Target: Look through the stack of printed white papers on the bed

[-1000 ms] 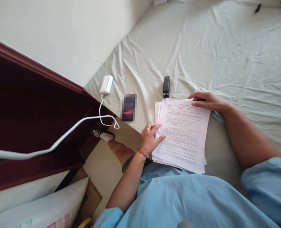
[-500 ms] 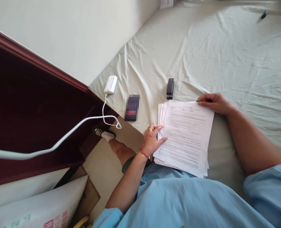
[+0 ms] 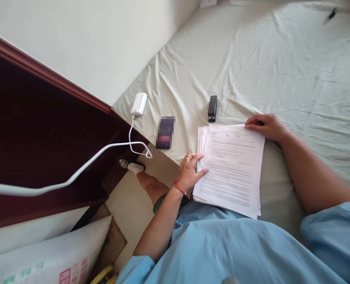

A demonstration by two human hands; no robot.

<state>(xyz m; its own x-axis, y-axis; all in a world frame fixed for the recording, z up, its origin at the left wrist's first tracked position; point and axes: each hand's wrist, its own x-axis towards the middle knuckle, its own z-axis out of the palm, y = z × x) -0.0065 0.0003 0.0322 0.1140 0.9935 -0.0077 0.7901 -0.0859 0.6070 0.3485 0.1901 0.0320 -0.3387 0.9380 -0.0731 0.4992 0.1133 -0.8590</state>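
Observation:
A stack of printed papers (image 3: 231,169) lies at the near edge of the cloth-covered surface, its sheets slightly fanned out on the left. My left hand (image 3: 189,173), with a ring and a red bracelet, holds the left side of the stack, thumb and a finger lying on top. At the upper right corner, my right hand (image 3: 268,127) pinches the papers between thumb and curled fingers; how many sheets it has is hidden. Just beyond the top edge of the stack, a black stapler (image 3: 212,108) rests on the cloth.
A dark phone (image 3: 165,133), blurred out, and a white power adapter (image 3: 139,104) with a white cable (image 3: 83,169) sit to the left. A small dark object (image 3: 332,13) lies far right. Below left are a printed white sack (image 3: 53,252) and a cardboard box (image 3: 115,240).
The top sheets have shifted slightly and lie more squarely over those below at the right and bottom edges. Both hands keep their places on the papers.

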